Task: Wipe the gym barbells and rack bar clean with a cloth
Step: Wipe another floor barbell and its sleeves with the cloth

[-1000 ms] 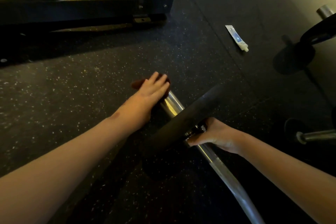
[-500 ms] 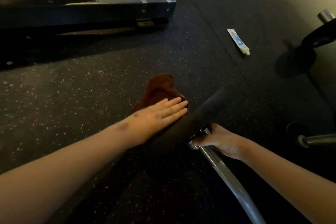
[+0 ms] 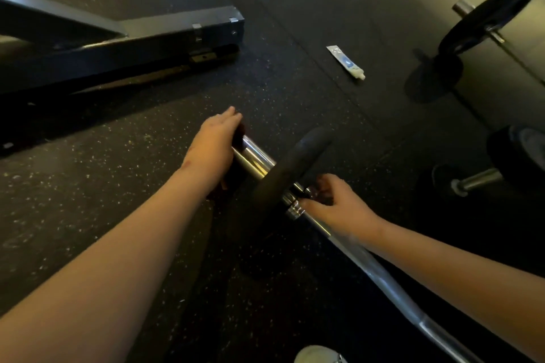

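Barbell (image 3: 383,271) is laid on the speckled rubber floor (image 3: 88,186), its long axis running from the chrome sleeve end at upper left to the bent shaft at lower right. The sleeve end is covered by the left hand (image 3: 213,147), whose fingers are held straight and pressed together over a dark cloth (image 3: 238,137), trapped between palm and sleeve. On the near side of the black plate (image 3: 292,168), the shaft by the collar is gripped by the right hand (image 3: 333,203), fingers curled round it.
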